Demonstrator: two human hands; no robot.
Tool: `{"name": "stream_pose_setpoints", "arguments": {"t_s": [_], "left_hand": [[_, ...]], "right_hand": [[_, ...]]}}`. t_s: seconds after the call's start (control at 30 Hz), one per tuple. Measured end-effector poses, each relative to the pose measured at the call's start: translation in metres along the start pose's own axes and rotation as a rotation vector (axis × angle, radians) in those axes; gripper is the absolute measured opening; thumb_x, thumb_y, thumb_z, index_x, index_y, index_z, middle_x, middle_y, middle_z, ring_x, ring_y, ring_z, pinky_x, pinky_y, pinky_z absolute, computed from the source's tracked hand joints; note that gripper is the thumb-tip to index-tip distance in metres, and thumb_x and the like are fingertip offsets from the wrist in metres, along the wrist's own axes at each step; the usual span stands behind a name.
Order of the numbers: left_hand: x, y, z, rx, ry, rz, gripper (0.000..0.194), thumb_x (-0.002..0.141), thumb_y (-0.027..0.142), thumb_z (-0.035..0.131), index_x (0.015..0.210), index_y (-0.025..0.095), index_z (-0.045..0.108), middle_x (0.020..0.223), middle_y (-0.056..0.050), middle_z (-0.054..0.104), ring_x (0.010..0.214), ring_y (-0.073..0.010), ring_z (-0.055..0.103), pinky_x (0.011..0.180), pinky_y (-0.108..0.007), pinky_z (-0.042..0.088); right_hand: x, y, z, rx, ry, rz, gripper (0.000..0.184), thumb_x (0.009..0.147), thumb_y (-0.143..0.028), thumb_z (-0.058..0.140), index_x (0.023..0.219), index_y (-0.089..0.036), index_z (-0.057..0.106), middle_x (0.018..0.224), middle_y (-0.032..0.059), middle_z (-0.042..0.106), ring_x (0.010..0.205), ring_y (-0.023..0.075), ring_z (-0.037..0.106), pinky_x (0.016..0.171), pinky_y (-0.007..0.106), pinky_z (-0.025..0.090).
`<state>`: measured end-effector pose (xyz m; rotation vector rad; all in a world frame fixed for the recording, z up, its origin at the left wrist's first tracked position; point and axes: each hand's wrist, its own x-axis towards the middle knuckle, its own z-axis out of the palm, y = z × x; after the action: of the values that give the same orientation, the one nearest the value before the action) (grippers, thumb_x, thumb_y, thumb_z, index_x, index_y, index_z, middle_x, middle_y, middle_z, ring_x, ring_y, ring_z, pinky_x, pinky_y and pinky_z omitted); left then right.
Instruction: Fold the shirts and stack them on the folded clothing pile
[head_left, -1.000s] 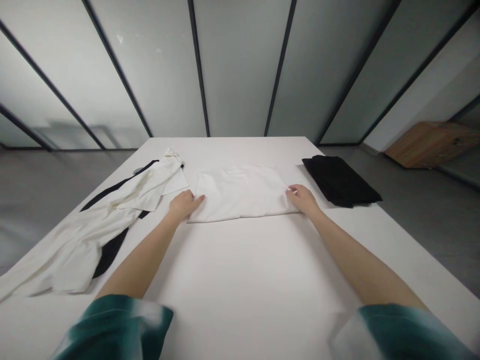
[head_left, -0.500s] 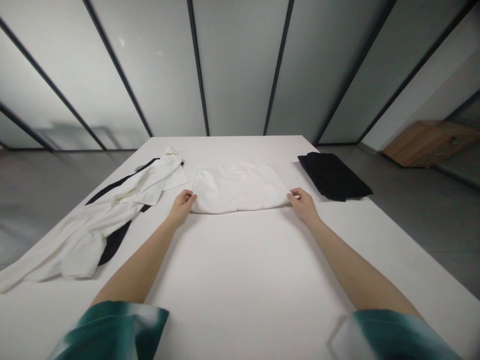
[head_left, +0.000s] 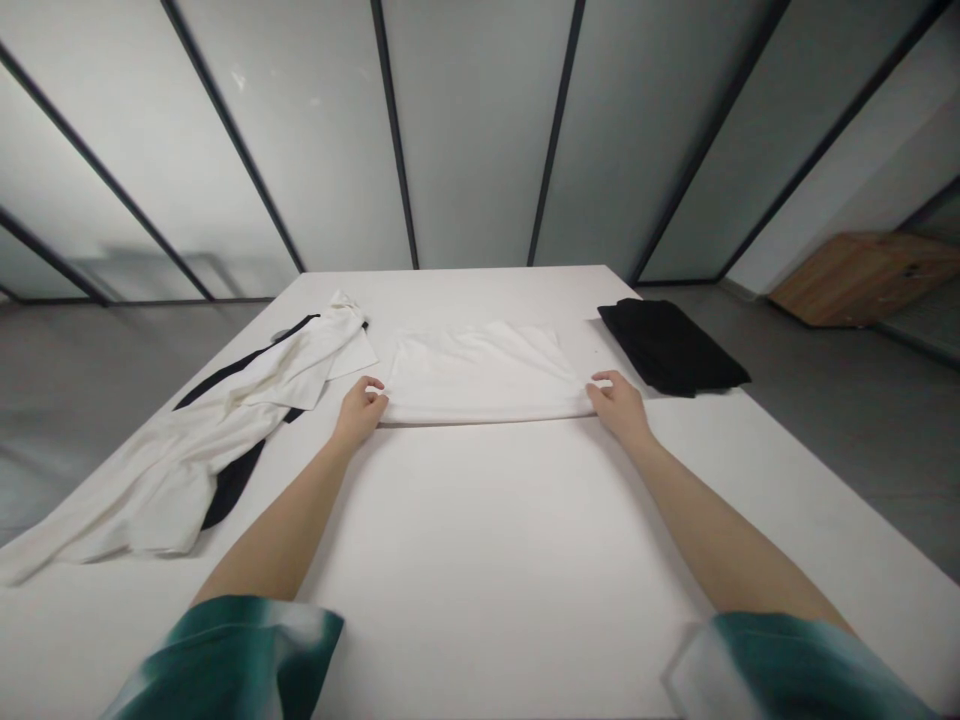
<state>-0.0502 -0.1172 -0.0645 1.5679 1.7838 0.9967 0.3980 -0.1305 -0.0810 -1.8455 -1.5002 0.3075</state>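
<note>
A folded white garment (head_left: 484,372) lies across the middle of the white table (head_left: 480,560). My left hand (head_left: 358,410) pinches its near left corner, fingers curled on the cloth. At the near right corner my right hand (head_left: 620,405) grips the fabric the same way. Both arms reach forward from teal sleeves at the bottom of the view.
A loose pile of white and black clothes (head_left: 217,430) sprawls along the table's left side. A folded black garment (head_left: 671,345) lies at the far right. Glass partition walls stand behind the table; a wooden cabinet (head_left: 855,275) sits on the floor at right.
The white garment's near edge has been folded away from me, so it is now a narrower strip. Both hands moved farther out with it and stayed on its corners.
</note>
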Motion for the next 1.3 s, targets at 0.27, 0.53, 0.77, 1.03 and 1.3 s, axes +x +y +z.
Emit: {"name": "stream_pose_setpoints", "arguments": {"t_s": [0.27,0.53,0.77,1.03,1.3], "left_hand": [[0.005,-0.009,0.0,0.424,0.038,0.304,0.03,0.075,0.031,0.054,0.102,0.02,0.062,0.096,-0.008,0.069,0.092,-0.0252,0.064,0.084,-0.039,0.05],[-0.006,-0.005,0.013,0.656,-0.302,0.539,0.053,0.091,0.048,0.045,0.135,0.02,0.056,0.153,-0.012,0.047,0.141,-0.0288,0.042,0.115,-0.046,0.034],[-0.023,0.039,0.009,0.759,-0.362,0.514,0.045,0.093,0.05,0.043,0.115,0.021,0.069,0.107,-0.011,0.075,0.104,-0.0278,0.069,0.094,-0.043,0.047],[-0.003,0.056,0.035,0.778,-0.284,0.677,0.045,0.094,0.04,0.044,0.129,0.017,0.061,0.134,-0.014,0.063,0.124,-0.0288,0.057,0.104,-0.043,0.044],[0.016,0.034,0.063,0.869,-0.434,0.476,0.066,0.098,0.055,0.032,0.154,0.02,0.036,0.164,-0.012,0.025,0.151,-0.0294,0.023,0.12,-0.047,0.023]], "right_hand": [[-0.001,-0.003,0.0,-0.266,0.099,-0.374,0.03,0.079,-0.023,0.049,0.103,-0.016,0.067,0.089,0.0118,0.067,0.089,0.0283,0.06,0.084,0.04,0.045],[-0.02,-0.029,0.016,-0.323,-0.359,-0.691,0.037,0.094,-0.039,0.047,0.115,-0.019,0.07,0.119,0.0137,0.066,0.11,0.0276,0.059,0.098,0.042,0.043],[-0.009,-0.023,0.019,-0.464,-0.347,-0.497,0.044,0.1,-0.039,0.036,0.126,-0.019,0.066,0.14,0.0124,0.059,0.13,0.0268,0.051,0.108,0.044,0.037],[-0.017,-0.052,0.02,-0.635,-0.225,-0.242,0.06,0.1,-0.048,0.033,0.146,-0.012,0.047,0.146,0.0212,0.05,0.133,0.0351,0.046,0.109,0.049,0.034],[-0.024,-0.078,0.058,-0.575,-0.45,-0.071,0.091,0.092,-0.073,0.027,0.159,-0.011,0.022,0.163,0.0247,0.018,0.149,0.0442,0.017,0.117,0.059,0.015]]}}
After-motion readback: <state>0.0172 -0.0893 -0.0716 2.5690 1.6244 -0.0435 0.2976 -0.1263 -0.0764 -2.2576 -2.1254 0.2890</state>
